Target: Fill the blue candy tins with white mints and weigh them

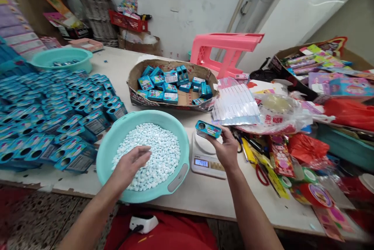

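A turquoise basin [108,147] in front of me holds a heap of small white tablets [159,145]. My left hand [130,164] lies over the tablets, fingers curled down into them; what they hold, if anything, is hidden. My right hand [226,148] holds a small blue box [208,129] by its end, just above a white digital scale [204,158] whose display is lit. The box has a round hole in its top.
Many blue boxes [52,121] stand in rows on the left of the table. A cardboard tray [137,96] with more boxes lies behind the basin. A second basin [61,58], a pink stool [224,49], foil sheets [235,106] and colourful packets [292,152] crowd the back and right.
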Motion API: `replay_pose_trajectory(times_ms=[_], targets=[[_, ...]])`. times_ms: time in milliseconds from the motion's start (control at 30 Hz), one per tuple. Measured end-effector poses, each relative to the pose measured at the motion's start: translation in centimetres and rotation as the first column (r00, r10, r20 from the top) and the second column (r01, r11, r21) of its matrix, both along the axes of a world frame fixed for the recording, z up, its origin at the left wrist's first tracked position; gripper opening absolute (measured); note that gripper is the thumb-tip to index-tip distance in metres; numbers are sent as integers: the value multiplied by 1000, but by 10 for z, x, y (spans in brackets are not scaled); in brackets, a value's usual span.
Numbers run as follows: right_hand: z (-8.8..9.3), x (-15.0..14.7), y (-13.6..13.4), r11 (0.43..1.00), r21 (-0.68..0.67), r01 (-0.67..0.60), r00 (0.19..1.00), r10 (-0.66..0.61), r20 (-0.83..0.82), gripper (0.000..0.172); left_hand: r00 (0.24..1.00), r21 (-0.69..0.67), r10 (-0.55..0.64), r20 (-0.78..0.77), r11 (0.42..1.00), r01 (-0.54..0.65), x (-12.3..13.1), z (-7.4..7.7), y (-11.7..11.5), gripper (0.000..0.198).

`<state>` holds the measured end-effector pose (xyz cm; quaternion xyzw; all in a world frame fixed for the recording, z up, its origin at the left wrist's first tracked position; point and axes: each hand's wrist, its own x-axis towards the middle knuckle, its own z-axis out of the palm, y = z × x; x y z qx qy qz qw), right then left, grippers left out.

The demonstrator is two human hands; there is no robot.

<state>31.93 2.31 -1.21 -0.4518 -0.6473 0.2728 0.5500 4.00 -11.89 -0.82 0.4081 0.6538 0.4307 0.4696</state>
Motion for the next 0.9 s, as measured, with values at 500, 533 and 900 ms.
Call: replay_pose_trajectory(times_ms=[500, 533, 900], targets=[[19, -83, -23, 933, 51, -355, 922, 341, 184, 33, 553, -100, 255, 793, 950, -295, 26, 12, 56, 15], [19, -82, -24, 933, 0, -361, 925, 358, 125, 33, 594, -65, 226, 772, 958, -280, 22, 10, 52, 16], [3, -81, -24, 879, -236, -415, 905, 372, -206, 38, 935, 99, 21, 353, 993, -60, -6, 19, 31, 27]])
